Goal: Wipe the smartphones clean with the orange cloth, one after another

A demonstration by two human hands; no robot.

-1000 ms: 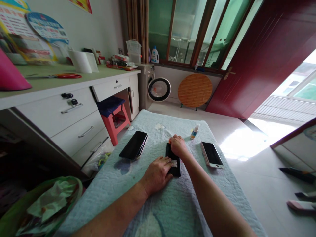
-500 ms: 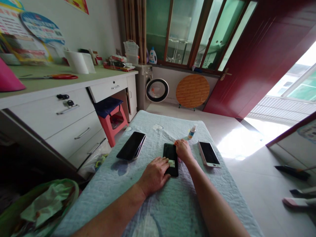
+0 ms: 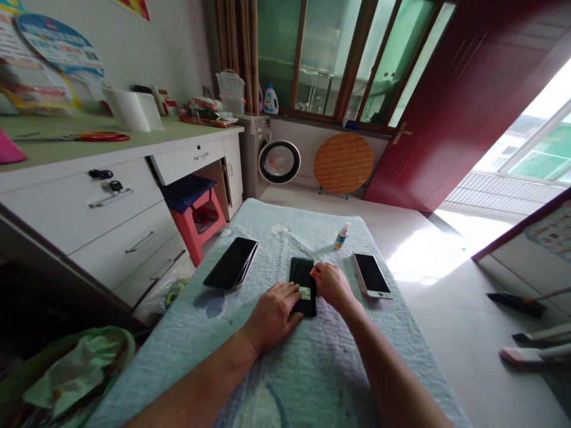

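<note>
A black phone point(image 3: 307, 306) lies on the cloth-covered table with its back up, a pale label on its lower half. My left hand point(image 3: 275, 309) holds it steady from the left, fingers over its edge and thumb by the lower end. My right hand point(image 3: 331, 284) is closed on a small orange cloth point(image 3: 314, 271), which touches the phone's upper right edge; most of the cloth is hidden by the fingers. Beyond that hand stands a small spray bottle point(image 3: 341, 236). A white phone point(image 3: 372, 276) rests to the right, and a larger dark-screened phone point(image 3: 232, 263) to the left.
Pale blue quilted cloth point(image 3: 276, 386) covers the table. On the left are a desk with drawers point(image 3: 125, 229), a red stool point(image 3: 200, 223) and a green bin point(image 3: 127, 351). Behind stand a washing machine point(image 3: 254, 134) with its door open and a round wooden board point(image 3: 343, 163).
My right hand has shifted slightly along the phone's right edge, and more of the orange cloth shows. My left hand stays on the phone. The whole view has shifted a little left.
</note>
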